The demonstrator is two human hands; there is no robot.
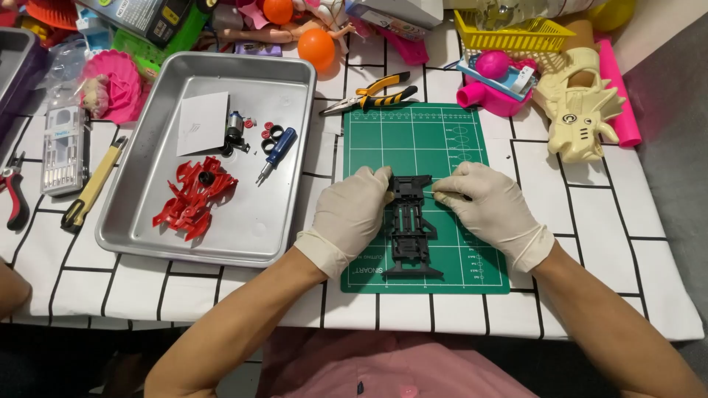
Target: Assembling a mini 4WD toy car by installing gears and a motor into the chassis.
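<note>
The counter (612, 221) wore a white cloth ruled with black lines, and its far edge was crowded with toys cut off by the frame. On its left stood a metal tray (147, 221) holding a red car shell (193, 197), a white paper slip (203, 123), a blue screwdriver (277, 150) and a small motor (234, 128), with tiny rings beside it too small to make out. A green cutting mat (420, 140) lay in the middle, with white print along its near edge. On the mat sat a black toy car frame (408, 230). The gloved left hand (352, 210) pinched the frame's upper left corner with its fingers. The gloved right hand (490, 206) had its fingers closed on a thin dark tool (451, 196), mostly hidden, just beside the frame's upper right. Yellow-handled pliers (372, 94) lay above the mat. A dark box (151, 18) sat at the far left, half out of view.
</note>
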